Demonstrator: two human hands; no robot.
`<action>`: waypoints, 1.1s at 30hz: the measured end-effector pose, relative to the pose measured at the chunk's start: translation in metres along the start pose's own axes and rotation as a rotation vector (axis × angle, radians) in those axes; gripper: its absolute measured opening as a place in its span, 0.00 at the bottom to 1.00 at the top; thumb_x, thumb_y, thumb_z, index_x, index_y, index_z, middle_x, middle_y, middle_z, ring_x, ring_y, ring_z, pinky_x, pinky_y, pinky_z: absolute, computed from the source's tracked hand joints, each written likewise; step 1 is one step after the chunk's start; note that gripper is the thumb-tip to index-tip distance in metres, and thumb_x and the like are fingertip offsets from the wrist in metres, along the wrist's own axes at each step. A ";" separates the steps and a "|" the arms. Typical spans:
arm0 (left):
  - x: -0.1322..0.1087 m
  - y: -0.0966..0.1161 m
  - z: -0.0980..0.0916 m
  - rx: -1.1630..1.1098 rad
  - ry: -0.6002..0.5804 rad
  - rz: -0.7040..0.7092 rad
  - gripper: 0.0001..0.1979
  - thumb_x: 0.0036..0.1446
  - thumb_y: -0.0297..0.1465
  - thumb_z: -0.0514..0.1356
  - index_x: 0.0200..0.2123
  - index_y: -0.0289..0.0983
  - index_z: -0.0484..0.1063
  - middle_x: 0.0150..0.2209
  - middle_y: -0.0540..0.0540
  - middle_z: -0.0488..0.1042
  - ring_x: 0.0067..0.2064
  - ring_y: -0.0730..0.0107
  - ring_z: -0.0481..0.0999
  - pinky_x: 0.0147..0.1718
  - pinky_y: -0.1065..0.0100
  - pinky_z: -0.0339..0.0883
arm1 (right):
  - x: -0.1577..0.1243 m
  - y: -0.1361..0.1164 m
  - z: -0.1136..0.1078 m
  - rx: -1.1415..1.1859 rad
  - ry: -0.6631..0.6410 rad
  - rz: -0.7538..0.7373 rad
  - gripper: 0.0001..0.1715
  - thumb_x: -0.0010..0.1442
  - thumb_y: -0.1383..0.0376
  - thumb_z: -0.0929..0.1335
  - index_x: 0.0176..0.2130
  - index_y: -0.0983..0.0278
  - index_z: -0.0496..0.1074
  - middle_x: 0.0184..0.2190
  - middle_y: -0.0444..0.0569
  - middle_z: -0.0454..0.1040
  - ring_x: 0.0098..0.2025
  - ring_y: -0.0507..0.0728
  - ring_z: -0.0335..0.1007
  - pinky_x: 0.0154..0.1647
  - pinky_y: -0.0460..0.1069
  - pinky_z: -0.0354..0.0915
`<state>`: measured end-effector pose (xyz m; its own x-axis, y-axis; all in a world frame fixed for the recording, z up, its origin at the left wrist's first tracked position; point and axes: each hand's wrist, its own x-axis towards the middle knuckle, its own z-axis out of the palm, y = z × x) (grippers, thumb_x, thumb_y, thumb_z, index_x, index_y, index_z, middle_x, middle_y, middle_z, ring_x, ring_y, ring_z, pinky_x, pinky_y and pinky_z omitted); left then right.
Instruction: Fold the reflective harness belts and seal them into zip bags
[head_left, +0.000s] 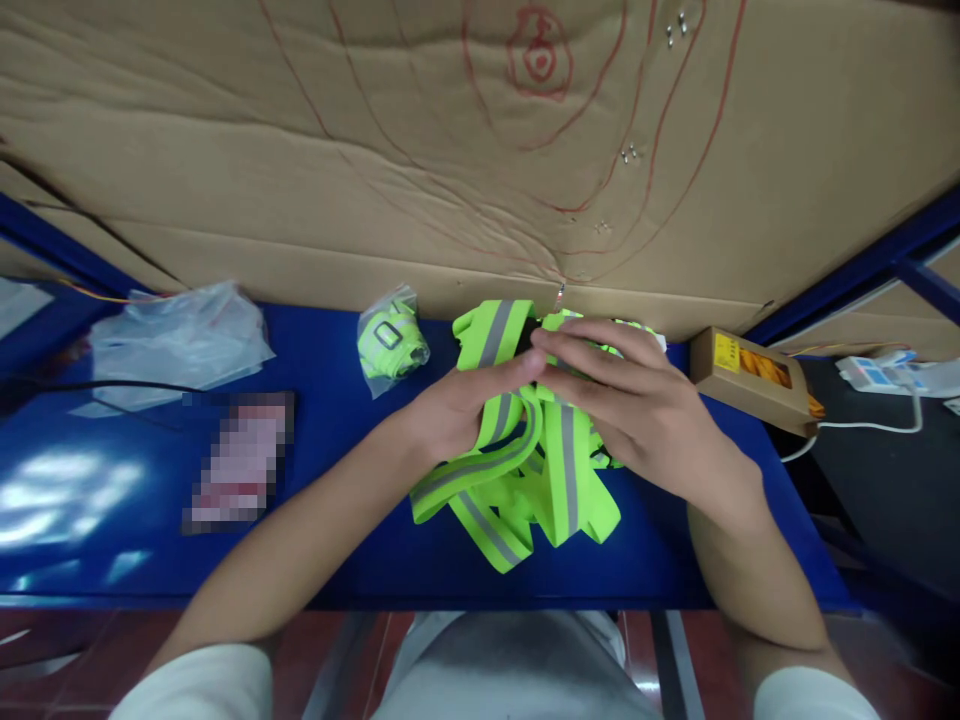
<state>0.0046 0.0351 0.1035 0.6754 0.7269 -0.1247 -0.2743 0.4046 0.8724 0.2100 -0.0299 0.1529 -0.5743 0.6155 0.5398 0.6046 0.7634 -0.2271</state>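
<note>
A heap of neon-yellow reflective straps with grey stripes lies on the blue table beneath both hands. My left hand comes in from the left, closed on the strap, its thumb on top and its other fingers hidden by the material. From the right, my right hand reaches over the heap, fingers bent over the strap, their tips meeting the left thumb. Its own thumb is out of sight. Close to the fingertips a small black part shows, too covered to name. Loops of strap hang toward the table's front.
Behind the straps sits a bagged, rolled reflective strap with a buckle. Clear plastic bags and a blurred-out flat object lie left. At right are a cardboard box and a white power strip. A cardboard wall closes the back.
</note>
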 end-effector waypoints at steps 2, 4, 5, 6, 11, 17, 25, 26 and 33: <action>0.003 0.001 -0.001 0.028 0.034 0.005 0.23 0.54 0.43 0.73 0.50 0.38 0.80 0.49 0.43 0.83 0.61 0.47 0.76 0.58 0.54 0.72 | 0.001 0.006 -0.005 0.167 -0.123 0.004 0.30 0.69 0.72 0.66 0.66 0.53 0.68 0.69 0.46 0.65 0.74 0.62 0.56 0.74 0.64 0.58; 0.006 -0.001 0.000 0.058 0.068 0.040 0.24 0.51 0.41 0.75 0.50 0.39 0.80 0.52 0.43 0.82 0.60 0.47 0.77 0.57 0.55 0.73 | 0.000 0.017 -0.008 0.331 -0.144 0.089 0.29 0.68 0.68 0.68 0.65 0.50 0.69 0.69 0.45 0.65 0.73 0.63 0.58 0.74 0.64 0.58; 0.008 -0.003 0.001 0.069 0.079 0.063 0.24 0.51 0.40 0.75 0.50 0.39 0.80 0.53 0.43 0.82 0.59 0.48 0.78 0.57 0.55 0.73 | -0.002 0.024 -0.007 0.386 -0.093 0.163 0.29 0.68 0.65 0.70 0.66 0.49 0.68 0.69 0.45 0.66 0.71 0.63 0.61 0.72 0.63 0.60; 0.010 -0.006 0.002 0.080 0.083 0.081 0.25 0.50 0.38 0.76 0.51 0.39 0.80 0.54 0.43 0.81 0.59 0.49 0.78 0.57 0.55 0.73 | -0.003 0.031 -0.005 0.415 -0.021 0.248 0.31 0.68 0.62 0.71 0.67 0.49 0.66 0.69 0.46 0.65 0.70 0.63 0.63 0.71 0.63 0.61; 0.017 -0.021 0.004 0.162 0.103 0.126 0.29 0.45 0.33 0.78 0.52 0.39 0.79 0.56 0.42 0.80 0.59 0.49 0.77 0.60 0.52 0.70 | -0.003 0.053 0.024 0.387 -0.014 0.491 0.32 0.60 0.53 0.76 0.60 0.57 0.72 0.60 0.50 0.76 0.62 0.65 0.72 0.64 0.60 0.68; 0.023 -0.020 -0.002 0.045 0.087 0.022 0.29 0.41 0.31 0.79 0.49 0.38 0.80 0.50 0.42 0.83 0.56 0.46 0.80 0.57 0.51 0.72 | 0.002 0.053 0.038 0.384 0.096 0.487 0.23 0.59 0.56 0.76 0.52 0.57 0.76 0.52 0.48 0.80 0.55 0.63 0.77 0.59 0.58 0.70; 0.019 -0.016 -0.004 -0.031 -0.044 -0.019 0.27 0.46 0.36 0.77 0.50 0.36 0.80 0.52 0.40 0.82 0.56 0.46 0.80 0.56 0.52 0.72 | 0.002 0.045 0.026 0.408 0.093 0.507 0.26 0.57 0.54 0.77 0.53 0.58 0.77 0.50 0.47 0.81 0.51 0.62 0.78 0.55 0.56 0.71; 0.019 -0.017 -0.004 -0.004 -0.043 -0.024 0.27 0.46 0.36 0.77 0.50 0.37 0.80 0.53 0.40 0.81 0.56 0.47 0.80 0.56 0.52 0.72 | 0.003 0.044 0.026 0.447 0.068 0.521 0.26 0.57 0.53 0.77 0.53 0.57 0.77 0.51 0.47 0.81 0.51 0.62 0.78 0.55 0.56 0.71; 0.020 -0.023 -0.005 0.285 0.020 0.027 0.29 0.45 0.34 0.77 0.52 0.42 0.79 0.55 0.44 0.80 0.59 0.50 0.77 0.60 0.53 0.68 | 0.009 0.039 0.037 0.483 0.090 0.589 0.17 0.56 0.50 0.77 0.34 0.61 0.79 0.34 0.44 0.79 0.37 0.57 0.74 0.40 0.51 0.69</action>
<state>0.0210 0.0435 0.0787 0.6564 0.7468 -0.1067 -0.0862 0.2148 0.9729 0.2080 0.0125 0.1195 -0.1724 0.9445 0.2795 0.4767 0.3283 -0.8155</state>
